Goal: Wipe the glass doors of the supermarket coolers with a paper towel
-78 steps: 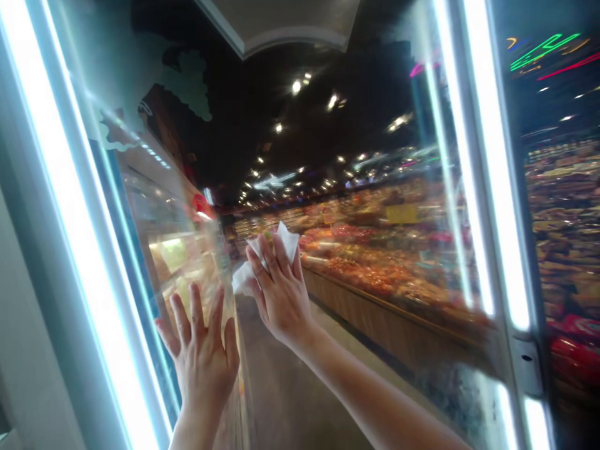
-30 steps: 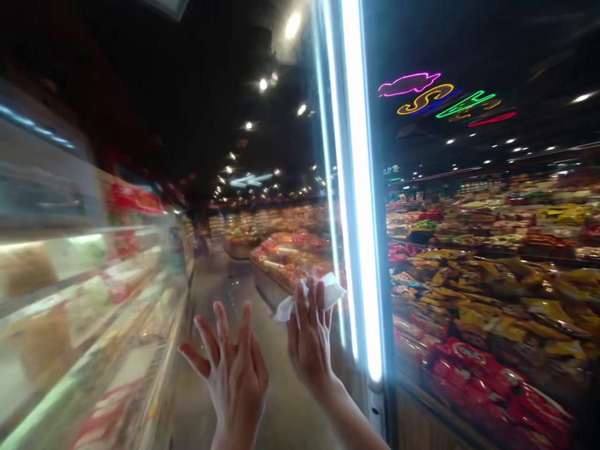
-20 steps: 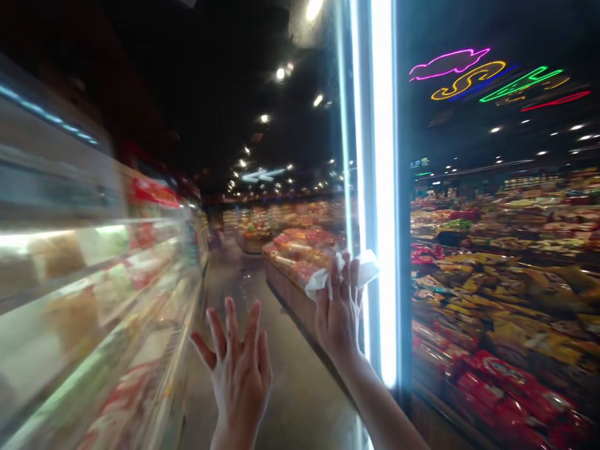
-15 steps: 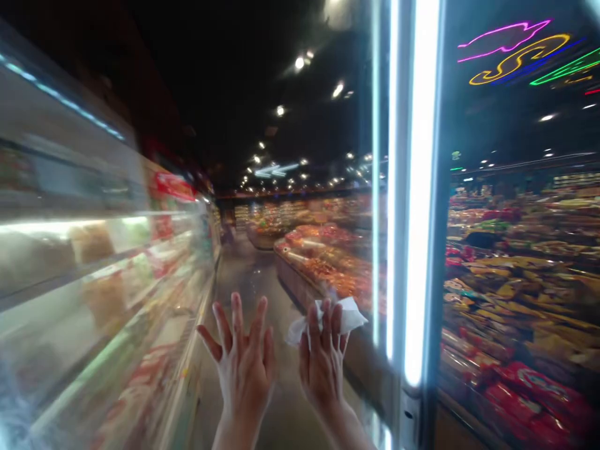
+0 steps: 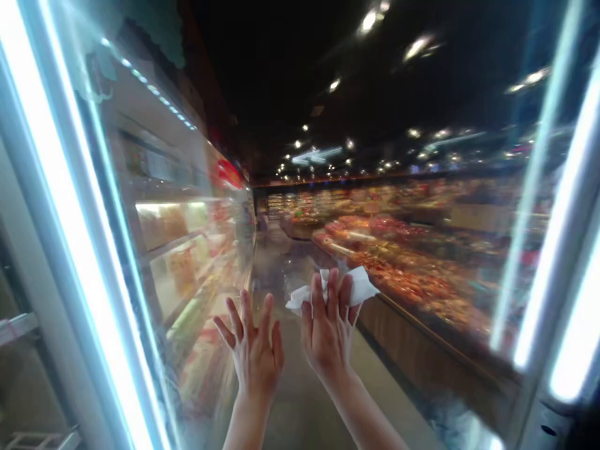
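My left hand point(image 5: 255, 359) is raised with its fingers spread, palm facing away from me, and holds nothing. Just to its right, my right hand point(image 5: 328, 340) lies over a crumpled white tissue point(image 5: 362, 289), with the fingers across it. The tissue sticks out on both sides of those fingers. Both hands appear flat against a clear glass pane point(image 5: 300, 406), though the contact itself is hidden behind them.
Bright light strips point(image 5: 70, 219) run down the pane's left side, and another light strip point(image 5: 553, 231) stands at the right. Beyond the glass are lit store shelves point(image 5: 187, 262), a long bin of packaged goods point(image 5: 398, 262) and an aisle floor point(image 5: 276, 256). A rack edge point(image 5: 21, 328) shows at far left.
The view has swung left, bringing the left light strips in and pushing the right ones toward the edge. My right hand and the tissue are a little higher; the left stays spread.
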{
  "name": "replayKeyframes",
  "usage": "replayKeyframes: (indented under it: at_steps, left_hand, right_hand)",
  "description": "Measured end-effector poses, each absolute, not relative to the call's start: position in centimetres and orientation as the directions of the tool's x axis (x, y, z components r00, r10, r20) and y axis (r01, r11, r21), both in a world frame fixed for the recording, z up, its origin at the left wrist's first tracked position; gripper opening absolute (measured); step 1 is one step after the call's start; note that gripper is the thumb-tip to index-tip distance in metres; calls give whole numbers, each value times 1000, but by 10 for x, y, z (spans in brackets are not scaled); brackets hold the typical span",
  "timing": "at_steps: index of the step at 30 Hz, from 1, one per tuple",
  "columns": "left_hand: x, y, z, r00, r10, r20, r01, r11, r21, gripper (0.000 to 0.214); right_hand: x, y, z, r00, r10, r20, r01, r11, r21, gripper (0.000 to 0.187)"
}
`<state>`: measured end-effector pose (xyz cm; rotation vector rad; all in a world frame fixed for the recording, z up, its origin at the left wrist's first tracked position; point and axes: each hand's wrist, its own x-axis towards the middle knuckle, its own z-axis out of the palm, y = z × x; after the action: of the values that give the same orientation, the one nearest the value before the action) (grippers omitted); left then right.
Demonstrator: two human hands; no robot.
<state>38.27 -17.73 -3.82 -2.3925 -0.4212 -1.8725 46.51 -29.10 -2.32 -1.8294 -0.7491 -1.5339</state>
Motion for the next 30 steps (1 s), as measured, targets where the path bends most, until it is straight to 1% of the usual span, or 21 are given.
replayKeyframes:
  at_steps: [2, 6, 8, 10, 12, 17, 20, 23, 30]
  left_hand:
    - [374, -165, -43, 231, 182, 956, 258, -959, 120, 75]
    - [358, -140, -54, 245, 235, 941, 222, -958, 181, 70]
    - [351, -127, -58, 248, 234, 940, 208, -961, 184, 71]
    - [343, -115, -58, 251, 215, 944, 202, -965, 166, 74]
    - [336, -104, -58, 245, 204, 948, 201, -967, 156, 76]
    - [325, -90, -59, 248, 189, 950, 173, -974, 149, 79]
    - [323, -90, -60, 254, 172, 952, 157, -978, 135, 81]
    - [322, -92, -58, 254, 181, 950, 155, -977, 145, 84]
    - [326, -101, -55, 244, 210, 947, 141, -974, 180, 84]
  right_hand:
    - [455, -276, -25, 165, 45, 985, 765, -636, -99, 74]
    - [433, -246, -53, 141, 89, 986, 759, -649, -50, 74]
    - [423, -230, -56, 160, 62, 985, 749, -657, -80, 75]
    - [416, -216, -48, 194, 15, 981, 736, -663, -136, 76]
    - [410, -206, -39, 206, -2, 979, 730, -666, -155, 76]
    - [398, -196, -49, 167, 66, 984, 717, -693, -75, 76]
    - [398, -195, -42, 185, 65, 981, 712, -697, -88, 78]
    - [402, -196, -30, 193, 82, 978, 713, -696, -82, 80]
    - [412, -206, -52, 154, 105, 982, 699, -715, -33, 77]
